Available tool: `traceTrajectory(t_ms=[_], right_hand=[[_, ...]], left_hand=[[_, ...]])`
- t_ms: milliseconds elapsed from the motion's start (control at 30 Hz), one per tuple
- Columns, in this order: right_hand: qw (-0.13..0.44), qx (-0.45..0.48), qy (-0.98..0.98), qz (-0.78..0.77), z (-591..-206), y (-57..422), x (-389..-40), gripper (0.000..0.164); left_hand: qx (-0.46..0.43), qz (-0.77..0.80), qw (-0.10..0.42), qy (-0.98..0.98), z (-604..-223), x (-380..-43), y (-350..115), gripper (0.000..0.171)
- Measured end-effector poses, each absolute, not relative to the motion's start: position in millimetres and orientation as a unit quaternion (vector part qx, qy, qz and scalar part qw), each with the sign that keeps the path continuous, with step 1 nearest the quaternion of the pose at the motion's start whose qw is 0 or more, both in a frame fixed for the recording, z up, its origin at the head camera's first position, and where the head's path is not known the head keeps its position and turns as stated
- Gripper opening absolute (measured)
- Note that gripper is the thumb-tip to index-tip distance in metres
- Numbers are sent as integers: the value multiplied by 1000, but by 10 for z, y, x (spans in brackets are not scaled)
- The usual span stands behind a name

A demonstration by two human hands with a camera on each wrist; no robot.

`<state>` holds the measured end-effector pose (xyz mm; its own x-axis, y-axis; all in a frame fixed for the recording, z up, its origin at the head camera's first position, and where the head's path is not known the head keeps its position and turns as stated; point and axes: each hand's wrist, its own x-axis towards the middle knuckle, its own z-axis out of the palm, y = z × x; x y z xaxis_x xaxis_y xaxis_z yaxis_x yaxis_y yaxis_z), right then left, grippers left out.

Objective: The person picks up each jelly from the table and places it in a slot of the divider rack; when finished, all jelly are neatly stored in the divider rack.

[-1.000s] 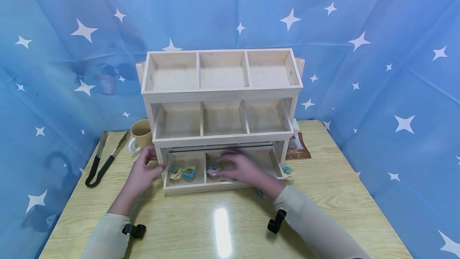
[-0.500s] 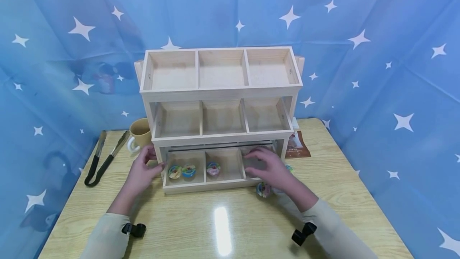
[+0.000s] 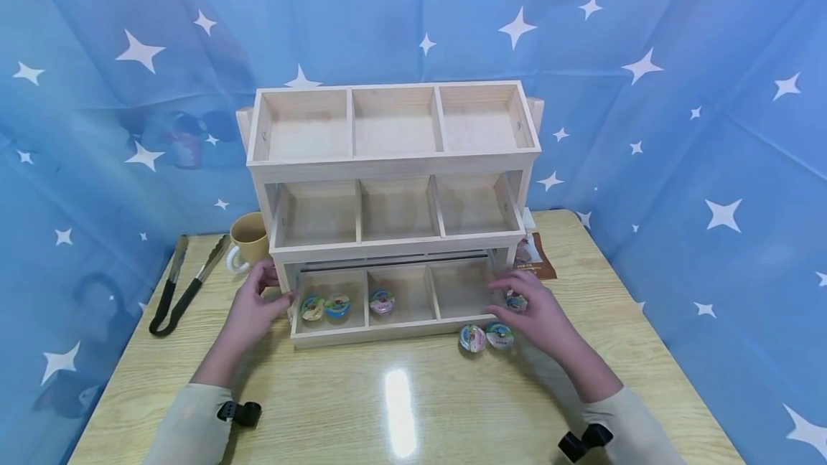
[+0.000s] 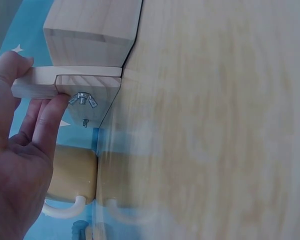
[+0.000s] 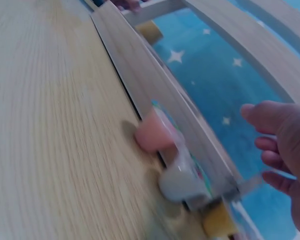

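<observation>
A three-tier wooden rack has three compartments in each tier. My left hand grips its left side piece, thumb and fingers on either face of the wood in the left wrist view. Over the right end of the bottom tier, my right hand has its fingers apart and holds nothing. Two jelly cups lie in the bottom left compartment and a pink-lidded jelly cup in the middle one. In front of the rack sit a pink jelly cup and a white jelly cup. Partly behind my right fingers is another jelly cup.
Black-handled tongs lie at the table's left, beside a tan mug with a white handle. A brown packet lies behind the rack's right side. A blue starry curtain surrounds the wooden table.
My right hand has let go of the pink-lidded jelly cup in the bottom middle compartment and moved right, to the rack's right end. The left hand keeps its grip on the rack.
</observation>
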<state>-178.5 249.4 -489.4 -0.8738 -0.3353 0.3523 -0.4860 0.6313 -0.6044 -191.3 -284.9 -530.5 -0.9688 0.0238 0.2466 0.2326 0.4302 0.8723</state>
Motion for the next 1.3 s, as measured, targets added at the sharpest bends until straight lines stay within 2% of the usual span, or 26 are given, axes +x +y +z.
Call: traceTrajectory(t_ms=[467,700,1300], right_hand=[[57,173,-920,346,-5038,2932,-1768,43],[35,178,-923,340,-5162,2997,-1810,49],[27,178,-930,319,-5325,3037,-1887,44]], left_hand=[[-80,-530,101,-838,-5309,-1916,-2854,57],[-81,-534,100,-835,-5320,-1915,-2855,57],[-81,-535,98,-835,-5328,-1919,-2854,58]])
